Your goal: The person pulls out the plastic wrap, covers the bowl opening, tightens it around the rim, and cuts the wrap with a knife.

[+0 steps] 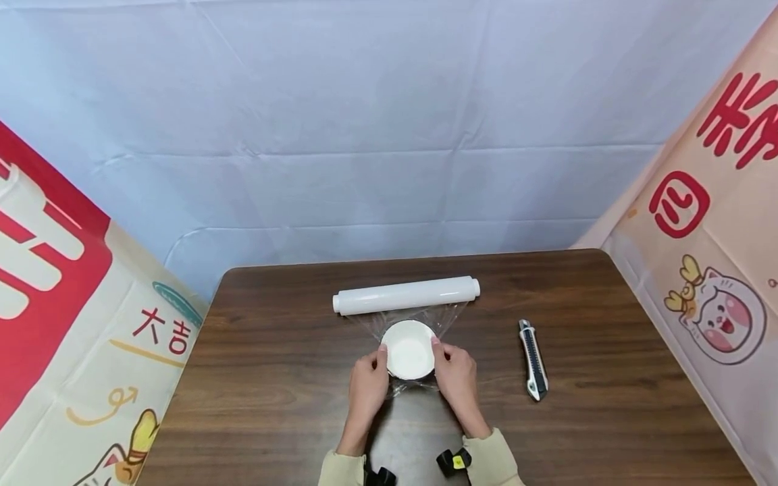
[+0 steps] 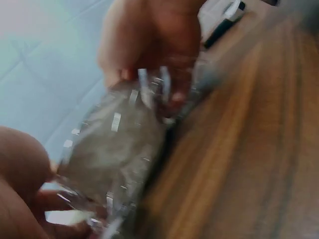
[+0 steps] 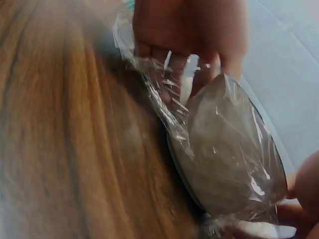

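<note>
A round white dish (image 1: 410, 349) is held at the middle of the table, its pale face up in the head view. My left hand (image 1: 368, 385) grips its left rim, thumb on top and the other fingers beneath. On the opposite side my right hand (image 1: 457, 381) grips the right rim in the same way. Clear cling film (image 1: 448, 321) runs from the dish to a white roll (image 1: 407, 295) just behind it. In the wrist views, crinkled film covers the dish's side (image 3: 227, 144) and bunches around the fingers of both hands.
To the right of the hands lies a grey and black utility knife (image 1: 533, 361), its blade not visible. The brown wooden table (image 1: 273, 378) ends at a pale cloth backdrop (image 1: 365, 135). Printed cloths (image 1: 729, 270) hang at both sides. Black wrist cameras (image 1: 452, 462) sit at the sleeves.
</note>
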A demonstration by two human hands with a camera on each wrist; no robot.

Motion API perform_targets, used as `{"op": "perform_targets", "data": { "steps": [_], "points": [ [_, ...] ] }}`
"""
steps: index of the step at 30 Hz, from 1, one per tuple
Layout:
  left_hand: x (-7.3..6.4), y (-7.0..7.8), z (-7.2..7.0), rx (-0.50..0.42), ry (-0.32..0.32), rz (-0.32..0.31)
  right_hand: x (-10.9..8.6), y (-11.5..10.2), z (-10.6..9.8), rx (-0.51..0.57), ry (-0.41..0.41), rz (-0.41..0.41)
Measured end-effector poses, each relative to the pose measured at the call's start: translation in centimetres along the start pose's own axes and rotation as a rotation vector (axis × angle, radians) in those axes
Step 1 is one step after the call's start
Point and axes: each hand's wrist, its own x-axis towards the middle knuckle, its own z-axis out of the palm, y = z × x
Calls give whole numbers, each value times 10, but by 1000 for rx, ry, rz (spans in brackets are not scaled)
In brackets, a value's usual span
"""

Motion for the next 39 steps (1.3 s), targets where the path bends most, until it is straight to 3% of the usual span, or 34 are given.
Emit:
{"op": "perform_targets", "data": {
  "steps": [2, 5, 9, 16, 22, 25, 30, 35, 39],
  "points": [
    [-1, -4, 1, -27, 16, 21, -3, -10, -5, 19, -25, 35],
    [-6, 3, -2, -71, 16, 25, -6, -14, -6, 51, -69, 67],
    [-11, 16, -4, -93, 12, -32, -10, -16, -6, 93, -97, 90],
    [-6, 14, 2, -68, 65, -74, -10, -17, -2, 126, -94, 107],
    [6, -17, 24, 7, 128, -60, -7, -17, 0, 70, -68, 121],
    [7, -18, 25, 10, 150, -1, -8, -17, 0, 58, -55, 134],
    [5, -4, 18, -26, 165, 65, -7, -17, -2, 49, -16, 134],
    [3, 7, 3, 17, 78, 69, -3, -15, -7, 61, -62, 141],
    [4, 13, -21, 16, -107, 34, 0, -13, -14, 104, -168, 125]
  ]
}}
